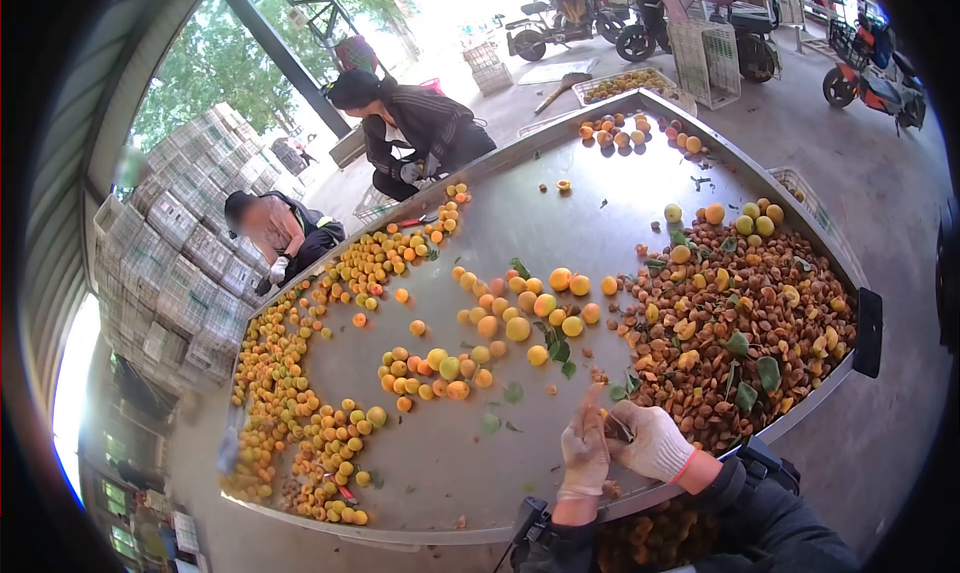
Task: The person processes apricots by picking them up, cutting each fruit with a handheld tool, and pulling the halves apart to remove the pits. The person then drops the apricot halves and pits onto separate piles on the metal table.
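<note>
Near the table's front edge, my two gloved hands meet fingertip to fingertip. My left hand (584, 451) has its fingers pressed together and pointing up and away from me. My right hand (655, 441), in a white glove with a pink cuff, curls its fingers against the left one. Something small and dark shows between the hands, too small to name. Just beyond my right hand lies a large heap of apricot pits (730, 323) mixed with fruit pieces and green leaves. Loose whole apricots (517, 328) are scattered past my left hand.
A raised rim surrounds the metal table (540, 443). More apricots (285, 373) line its left side. Two people (420, 138) crouch beyond the far left edge. Stacked crates (190, 243) stand behind them. Fruit fills a crate (630, 85) past the far end, near parked scooters (870, 73).
</note>
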`<action>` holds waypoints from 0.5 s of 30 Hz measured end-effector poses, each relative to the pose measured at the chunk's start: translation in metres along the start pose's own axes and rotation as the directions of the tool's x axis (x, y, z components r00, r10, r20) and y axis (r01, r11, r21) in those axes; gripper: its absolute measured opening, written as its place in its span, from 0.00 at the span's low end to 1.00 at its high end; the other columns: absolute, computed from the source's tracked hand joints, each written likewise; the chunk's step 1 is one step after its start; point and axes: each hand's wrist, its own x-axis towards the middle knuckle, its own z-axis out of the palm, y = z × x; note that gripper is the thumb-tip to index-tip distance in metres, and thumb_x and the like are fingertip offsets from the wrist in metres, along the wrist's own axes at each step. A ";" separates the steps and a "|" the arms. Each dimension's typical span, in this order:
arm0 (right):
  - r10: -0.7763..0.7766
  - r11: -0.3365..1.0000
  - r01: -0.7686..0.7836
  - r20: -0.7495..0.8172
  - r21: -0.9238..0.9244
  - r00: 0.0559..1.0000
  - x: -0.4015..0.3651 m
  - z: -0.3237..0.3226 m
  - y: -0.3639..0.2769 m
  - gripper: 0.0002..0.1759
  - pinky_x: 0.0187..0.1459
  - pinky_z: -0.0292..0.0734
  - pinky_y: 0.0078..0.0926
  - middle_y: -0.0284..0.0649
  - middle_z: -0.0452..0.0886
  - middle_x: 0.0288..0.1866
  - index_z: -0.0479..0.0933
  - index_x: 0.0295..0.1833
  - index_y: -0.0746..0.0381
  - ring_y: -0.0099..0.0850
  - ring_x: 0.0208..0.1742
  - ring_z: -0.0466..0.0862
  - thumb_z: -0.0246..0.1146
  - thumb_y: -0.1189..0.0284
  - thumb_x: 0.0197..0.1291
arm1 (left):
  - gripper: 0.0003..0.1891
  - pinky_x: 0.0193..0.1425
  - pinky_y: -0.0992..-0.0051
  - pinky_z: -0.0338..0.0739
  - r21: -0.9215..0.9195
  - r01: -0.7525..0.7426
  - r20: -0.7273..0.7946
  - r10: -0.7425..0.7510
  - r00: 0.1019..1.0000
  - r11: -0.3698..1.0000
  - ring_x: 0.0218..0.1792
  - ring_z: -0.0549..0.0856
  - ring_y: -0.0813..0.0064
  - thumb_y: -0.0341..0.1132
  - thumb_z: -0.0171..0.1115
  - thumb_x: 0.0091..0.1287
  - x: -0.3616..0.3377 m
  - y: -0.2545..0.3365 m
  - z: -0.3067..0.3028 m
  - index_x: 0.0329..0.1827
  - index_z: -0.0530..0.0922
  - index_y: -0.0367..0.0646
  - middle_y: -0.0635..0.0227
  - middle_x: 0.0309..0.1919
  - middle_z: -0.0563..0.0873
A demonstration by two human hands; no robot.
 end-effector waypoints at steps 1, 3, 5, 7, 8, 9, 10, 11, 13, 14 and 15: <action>-0.042 0.997 0.040 -0.021 -0.061 0.999 -0.001 0.000 -0.003 0.14 0.33 0.78 0.32 0.43 0.81 0.26 0.78 0.41 0.62 0.41 0.27 0.83 0.68 0.67 0.50 | 0.20 0.54 0.84 0.73 -0.005 -0.002 -0.001 0.002 1.000 1.000 0.47 0.78 0.83 0.30 0.50 0.74 0.005 -0.010 -0.005 0.68 0.68 0.35 0.64 0.56 0.81; -0.095 0.992 0.087 -0.086 -0.088 0.992 -0.002 0.001 -0.008 0.13 0.32 0.78 0.30 0.42 0.81 0.25 0.78 0.39 0.62 0.39 0.26 0.82 0.69 0.68 0.49 | 0.22 0.57 0.81 0.74 -0.267 -0.058 0.105 0.089 0.990 0.962 0.49 0.81 0.77 0.35 0.52 0.75 0.015 -0.035 -0.018 0.69 0.68 0.36 0.62 0.57 0.80; -0.131 0.987 0.116 -0.143 -0.113 0.981 -0.007 0.001 -0.009 0.12 0.31 0.78 0.29 0.41 0.80 0.24 0.77 0.37 0.62 0.37 0.25 0.82 0.69 0.69 0.48 | 0.22 0.55 0.78 0.76 0.105 -0.247 0.058 0.242 0.969 0.963 0.48 0.82 0.74 0.39 0.51 0.75 -0.005 -0.002 -0.002 0.68 0.68 0.38 0.61 0.55 0.81; -0.026 0.988 0.064 -0.258 0.139 0.966 -0.004 -0.012 -0.007 0.11 0.31 0.77 0.28 0.40 0.81 0.26 0.78 0.36 0.62 0.34 0.26 0.83 0.70 0.72 0.48 | 0.24 0.51 0.72 0.80 -0.015 -0.076 -0.006 0.076 0.997 0.997 0.45 0.84 0.69 0.46 0.51 0.74 -0.001 0.002 -0.015 0.67 0.68 0.41 0.60 0.50 0.82; -0.031 0.979 0.095 -0.330 0.179 0.944 0.002 -0.017 -0.002 0.10 0.31 0.77 0.28 0.40 0.82 0.26 0.78 0.35 0.62 0.32 0.27 0.84 0.71 0.74 0.48 | 0.25 0.49 0.68 0.81 -0.502 0.260 0.063 -0.264 0.962 0.825 0.42 0.85 0.67 0.49 0.51 0.74 0.007 -0.012 -0.033 0.66 0.69 0.43 0.60 0.47 0.83; -0.057 0.998 0.051 -0.295 -0.026 0.954 0.008 -0.026 0.004 0.11 0.33 0.77 0.28 0.41 0.82 0.27 0.77 0.38 0.63 0.34 0.28 0.84 0.70 0.73 0.50 | 0.25 0.46 0.67 0.81 -0.529 0.256 0.072 -0.258 0.964 0.809 0.40 0.85 0.66 0.51 0.52 0.73 0.005 -0.005 -0.035 0.65 0.69 0.44 0.60 0.45 0.83; -0.001 0.989 -0.032 -0.221 -0.147 0.975 0.008 -0.038 -0.007 0.15 0.35 0.78 0.28 0.44 0.83 0.30 0.77 0.44 0.64 0.35 0.32 0.85 0.69 0.72 0.51 | 0.25 0.44 0.65 0.82 -0.552 0.263 0.081 -0.264 0.961 0.791 0.38 0.85 0.65 0.52 0.53 0.72 0.002 0.004 -0.035 0.64 0.69 0.45 0.60 0.42 0.83; -0.031 0.993 0.005 -0.222 -0.114 0.975 0.005 -0.032 0.011 0.21 0.36 0.79 0.28 0.46 0.84 0.34 0.77 0.52 0.63 0.38 0.35 0.86 0.69 0.69 0.52 | 0.26 0.46 0.64 0.82 -0.530 0.290 0.064 -0.303 0.951 0.797 0.39 0.85 0.64 0.53 0.54 0.71 -0.011 0.005 -0.026 0.64 0.69 0.44 0.59 0.43 0.83; -0.038 0.996 0.044 -0.062 0.084 0.997 0.008 -0.032 -0.001 0.24 0.38 0.80 0.29 0.46 0.84 0.39 0.77 0.57 0.58 0.43 0.39 0.85 0.69 0.69 0.53 | 0.28 0.47 0.64 0.81 -0.501 0.270 0.059 -0.279 0.958 0.822 0.41 0.85 0.63 0.54 0.55 0.71 0.002 0.016 -0.017 0.64 0.69 0.42 0.58 0.45 0.83; -0.102 0.989 0.100 0.015 0.109 0.995 0.008 -0.030 -0.004 0.24 0.39 0.80 0.29 0.45 0.84 0.41 0.77 0.58 0.55 0.45 0.40 0.85 0.68 0.70 0.53 | 0.29 0.49 0.62 0.81 -0.492 0.284 0.083 -0.281 0.956 0.823 0.43 0.85 0.62 0.54 0.55 0.70 0.003 0.016 -0.016 0.64 0.68 0.41 0.57 0.46 0.83; -0.095 0.990 0.092 0.017 0.107 0.995 0.007 -0.027 -0.004 0.24 0.39 0.80 0.29 0.45 0.84 0.41 0.77 0.58 0.55 0.45 0.40 0.85 0.68 0.70 0.53 | 0.30 0.50 0.61 0.81 -0.481 0.293 0.105 -0.277 0.955 0.827 0.45 0.84 0.61 0.54 0.56 0.69 0.003 0.015 -0.016 0.65 0.67 0.40 0.56 0.47 0.82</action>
